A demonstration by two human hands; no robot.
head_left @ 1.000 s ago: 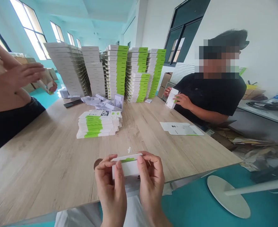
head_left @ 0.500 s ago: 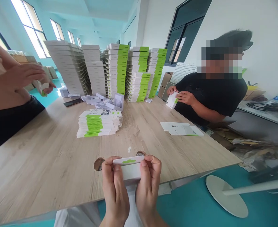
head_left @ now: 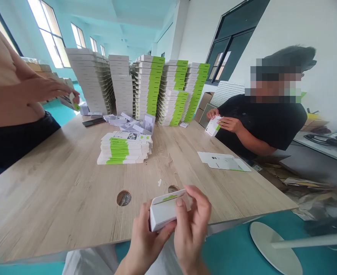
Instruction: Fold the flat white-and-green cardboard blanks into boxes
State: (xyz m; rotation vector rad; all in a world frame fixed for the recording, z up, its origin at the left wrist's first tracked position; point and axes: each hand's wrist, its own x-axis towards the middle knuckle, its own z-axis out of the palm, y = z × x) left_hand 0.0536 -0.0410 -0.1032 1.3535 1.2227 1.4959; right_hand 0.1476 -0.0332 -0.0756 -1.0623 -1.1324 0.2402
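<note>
A small white cardboard box with a green-marked hang tab is held between my hands, just over the table's near edge. My left hand is closed around its left end and underside. At the right end, my right hand grips the tab edge, its thumb on the top panel and fingers behind. The box is tilted, its left end nearer to me. Beyond it lies a small white paper scrap on the wooden table, between two round holes.
A pile of flat white-and-green cartons lies mid-table, with white inserts behind. Tall box stacks line the back. An unfolded carton lies right. Co-workers at right and left each handle a box. A phone lies back left.
The box has turned from level to tilted. My left hand has moved from the tab down around the left end; my right hand has shifted right, still gripping.
</note>
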